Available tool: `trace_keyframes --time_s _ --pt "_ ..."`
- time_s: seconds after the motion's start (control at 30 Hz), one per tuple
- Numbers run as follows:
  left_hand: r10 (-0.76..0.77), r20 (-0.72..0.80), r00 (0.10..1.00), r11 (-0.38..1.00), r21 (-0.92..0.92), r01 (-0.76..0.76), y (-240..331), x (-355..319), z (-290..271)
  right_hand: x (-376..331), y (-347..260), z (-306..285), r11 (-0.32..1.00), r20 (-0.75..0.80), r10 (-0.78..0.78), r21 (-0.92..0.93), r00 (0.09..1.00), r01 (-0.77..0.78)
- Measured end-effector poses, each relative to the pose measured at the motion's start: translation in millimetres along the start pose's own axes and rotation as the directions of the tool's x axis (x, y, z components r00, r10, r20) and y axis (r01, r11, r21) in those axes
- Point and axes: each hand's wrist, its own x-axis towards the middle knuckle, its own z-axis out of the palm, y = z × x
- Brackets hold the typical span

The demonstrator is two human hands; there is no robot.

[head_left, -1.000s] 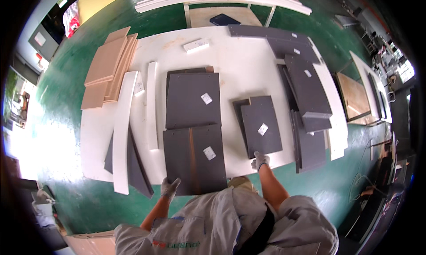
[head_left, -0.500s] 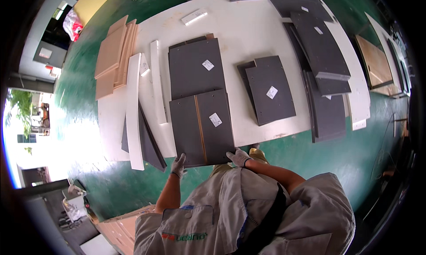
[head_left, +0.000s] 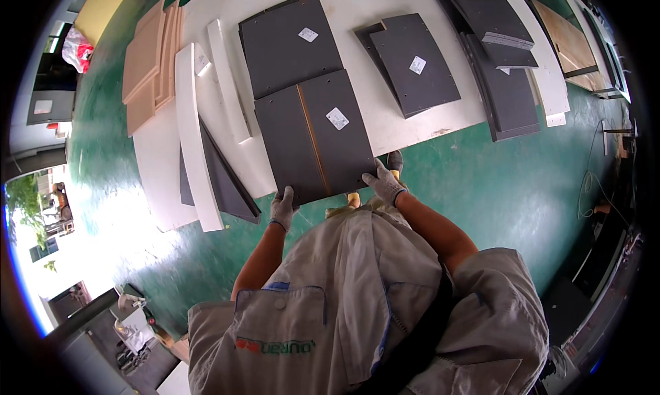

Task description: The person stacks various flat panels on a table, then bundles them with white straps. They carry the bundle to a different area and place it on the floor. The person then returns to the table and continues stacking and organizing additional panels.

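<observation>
A dark grey panel (head_left: 282,134) with a lengthwise brown strip and a white label juts over the near edge of the white table. My left hand (head_left: 283,206), in a pale glove, is closed on its near left corner. At the near right corner my gloved right hand (head_left: 383,183) grips the same panel, thumb on top; the fingers beneath are hidden. The panel's far end meets or overlaps another dark grey panel (head_left: 289,48), which also bears a white label and lies on further boards.
Left on the white table (head_left: 405,135) are white strips (head_left: 194,140), dark boards (head_left: 223,178) and stacked tan boards (head_left: 148,65). A smaller dark panel pair (head_left: 423,85) lies to the right, beside a dark board stack (head_left: 505,103). Green floor (head_left: 440,182) surrounds the table.
My view has shifted, so the table and boards sit higher in the picture and slightly turned. Both hands keep hold of the same panel's near corners.
</observation>
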Motion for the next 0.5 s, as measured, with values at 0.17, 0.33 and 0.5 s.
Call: trace_keyframes --time_s 0.17,0.33,0.5 --pt "0.018 -0.052 0.998 1.0 0.014 -0.018 0 16 -8 8 -3 10 0.962 0.027 0.085 0.258 0.996 -0.089" --pt "0.083 0.078 0.994 0.996 0.038 -0.086 11 1 8 13 -10 -4 0.851 0.098 0.306 0.418 0.947 -0.318" --pt "0.213 0.107 0.971 0.952 -0.246 -0.182 -12 -25 67 -15 -31 -61 0.864 0.07 0.36 0.352 0.93 -0.36"
